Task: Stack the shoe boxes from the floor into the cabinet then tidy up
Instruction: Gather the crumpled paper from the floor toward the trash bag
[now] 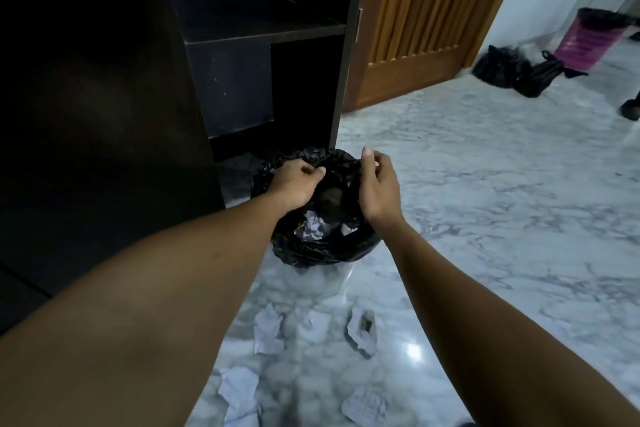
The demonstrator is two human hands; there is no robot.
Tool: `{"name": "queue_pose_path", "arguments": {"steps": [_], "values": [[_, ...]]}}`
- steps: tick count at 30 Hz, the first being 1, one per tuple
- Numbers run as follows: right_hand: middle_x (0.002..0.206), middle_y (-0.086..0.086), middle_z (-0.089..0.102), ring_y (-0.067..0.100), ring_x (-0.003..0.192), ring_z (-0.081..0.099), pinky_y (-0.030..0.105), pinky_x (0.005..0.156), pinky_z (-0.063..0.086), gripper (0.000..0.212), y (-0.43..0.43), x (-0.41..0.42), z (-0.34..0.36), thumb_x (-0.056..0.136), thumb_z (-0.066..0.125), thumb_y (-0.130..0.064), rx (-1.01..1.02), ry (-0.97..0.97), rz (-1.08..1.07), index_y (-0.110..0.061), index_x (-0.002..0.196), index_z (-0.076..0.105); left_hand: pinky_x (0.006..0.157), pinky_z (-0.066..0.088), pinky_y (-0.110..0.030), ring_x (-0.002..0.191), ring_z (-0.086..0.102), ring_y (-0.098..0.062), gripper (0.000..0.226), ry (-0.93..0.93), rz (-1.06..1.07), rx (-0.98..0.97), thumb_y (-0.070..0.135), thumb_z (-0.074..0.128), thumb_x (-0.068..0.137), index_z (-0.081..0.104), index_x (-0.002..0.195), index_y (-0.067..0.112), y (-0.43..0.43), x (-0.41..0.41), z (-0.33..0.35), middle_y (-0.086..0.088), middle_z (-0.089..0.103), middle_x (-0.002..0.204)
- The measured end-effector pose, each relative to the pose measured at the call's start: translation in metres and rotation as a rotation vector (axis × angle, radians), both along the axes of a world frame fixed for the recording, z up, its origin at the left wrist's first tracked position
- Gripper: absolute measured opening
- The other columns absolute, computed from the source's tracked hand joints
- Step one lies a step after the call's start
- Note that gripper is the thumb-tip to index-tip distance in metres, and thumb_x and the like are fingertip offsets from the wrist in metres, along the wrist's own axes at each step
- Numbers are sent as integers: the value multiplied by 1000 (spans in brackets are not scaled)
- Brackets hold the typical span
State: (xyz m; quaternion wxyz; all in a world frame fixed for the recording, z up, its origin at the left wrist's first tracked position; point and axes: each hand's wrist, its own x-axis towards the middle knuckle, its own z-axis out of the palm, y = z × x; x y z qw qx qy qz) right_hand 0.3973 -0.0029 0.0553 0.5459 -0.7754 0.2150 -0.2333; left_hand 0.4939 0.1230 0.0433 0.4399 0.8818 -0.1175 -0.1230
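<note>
Beside cabinet (263,28) at 11 o'clock, L hand (294,184) & R hand (377,189), fingers curled, pinch rim of black bin bag (322,248) at centre; crumpled papers (268,328) on floor (485,218) at 6 o'clock.

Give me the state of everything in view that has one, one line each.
Left hand, grips the bin bag's rim.
Right hand, pinches the rim's other side.
Bin bag, mouth open, crumpled paper inside.
Paper scraps, loose on the floor.
Cabinet, open, shelves showing.
Wooden door, closed.
Pink bin, upright, lined in black.
</note>
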Motion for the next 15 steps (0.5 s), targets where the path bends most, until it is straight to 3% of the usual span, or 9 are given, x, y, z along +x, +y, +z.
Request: {"name": "queue_pose_path", "arguments": {"steps": [3,5,6,9,13,15], "values": [[92,-7,64,0,83,60,13,69,42,35,-8,-13,-4,100,44,-52,-88,-66,-100,-22,110,57,87,50,-30,103,65,-26,22,-88,-35,-6,22,63,97,68,115,10,10,-2,0,-9,69,117],[92,-6,62,-3,81,58,6,64,40,31,-18,-30,-9,101,45,-48,-107,-82,-201,-21,110,57,87,55,-34,95,69,-28,19,-140,-40,3,21,66,95,69,110,11,16,-4,4,-10,72,110],[95,-4,62,-3,81,57,6,65,39,33,-25,-41,-17,101,45,-48,-91,-82,-255,-20,112,58,85,55,-34,91,68,-26,18,-191,-38,24,24,68,94,70,108,12,21,-5,8,-8,72,104],[99,1,62,6,80,59,28,73,45,41,-41,-84,-69,100,43,-51,-70,32,-373,-18,121,55,76,54,-32,83,64,-19,23,-372,-3,96,36,66,94,69,107,17,41,-9,18,3,67,86],[117,6,60,20,105,60,34,82,47,50,-30,-158,-148,97,44,-56,-161,353,-145,-20,131,51,65,51,-38,72,62,-25,30,-544,183,78,40,58,98,69,99,11,84,-21,-1,0,62,70],[134,6,50,21,122,53,36,94,47,57,-19,-194,-177,93,51,-56,-197,464,24,-22,138,46,59,40,-38,61,54,-26,37,-537,221,66,38,54,101,65,87,5,102,-39,-30,3,51,58]]}}
